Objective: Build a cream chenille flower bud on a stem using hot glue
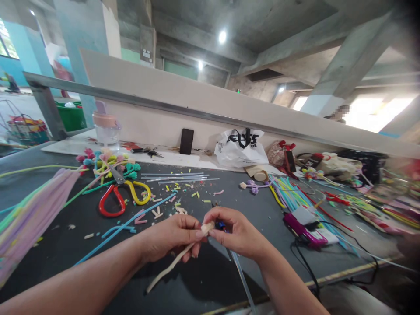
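My left hand (177, 236) pinches a cream pipe cleaner (170, 269) just below its top, and the stem slants down to the left. At its upper end is a small cream bud (207, 227), with the fingertips of my right hand (234, 229) closed on it. The two hands meet over the dark table. A small blue object (221, 225) shows beneath my right fingers; whether they touch it I cannot tell. Below that hand a clear rod (242, 275) runs to the table's front edge. Cut pipe cleaner pieces (157, 213) lie beyond my left hand.
Scissors with red and yellow handles (124, 197) lie at left, near pipe cleaner flowers (108, 162) and a pastel bundle (42, 210). Clear sticks (180, 177) lie ahead. A magenta device (305, 232) with cables sits at right. A bottle (106, 131), phone (187, 141) and white bag (241, 148) stand behind.
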Demonstrator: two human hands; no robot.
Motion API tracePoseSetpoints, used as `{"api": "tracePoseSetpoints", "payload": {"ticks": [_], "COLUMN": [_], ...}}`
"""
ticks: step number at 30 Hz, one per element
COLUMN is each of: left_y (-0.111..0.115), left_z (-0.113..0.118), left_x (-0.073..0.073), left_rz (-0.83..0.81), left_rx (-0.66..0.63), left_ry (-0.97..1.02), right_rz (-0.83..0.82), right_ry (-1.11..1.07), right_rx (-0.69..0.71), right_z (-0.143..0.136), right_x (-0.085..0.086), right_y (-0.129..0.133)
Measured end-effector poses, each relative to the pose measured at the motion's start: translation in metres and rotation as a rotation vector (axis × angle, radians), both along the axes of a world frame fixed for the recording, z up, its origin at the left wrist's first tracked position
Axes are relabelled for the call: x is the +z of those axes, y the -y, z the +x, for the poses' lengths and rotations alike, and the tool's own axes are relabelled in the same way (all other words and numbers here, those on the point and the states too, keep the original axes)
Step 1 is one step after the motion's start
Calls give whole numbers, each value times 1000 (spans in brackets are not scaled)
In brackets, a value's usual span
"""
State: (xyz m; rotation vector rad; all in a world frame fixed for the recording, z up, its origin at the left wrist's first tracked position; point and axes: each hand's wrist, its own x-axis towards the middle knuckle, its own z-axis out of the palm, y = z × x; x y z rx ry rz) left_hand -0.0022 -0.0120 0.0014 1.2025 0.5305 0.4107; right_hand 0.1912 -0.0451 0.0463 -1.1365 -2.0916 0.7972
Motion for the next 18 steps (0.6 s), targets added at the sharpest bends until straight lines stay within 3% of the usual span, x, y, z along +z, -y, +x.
{"api": "tracePoseSetpoints", "payload": {"ticks": [10,18], "left_y": [4,3], "left_z": [4,4], "left_x": [4,3], "left_rz": [279,278], "left_rx": [84,63], "left_ry": [-175,-183], "right_rz": [-21,-33], "right_ry": [26,10], "right_rx": [-9,-26], "right_z": [-6,-6], "right_x": [-3,-8], "right_y": [-1,-4]}}
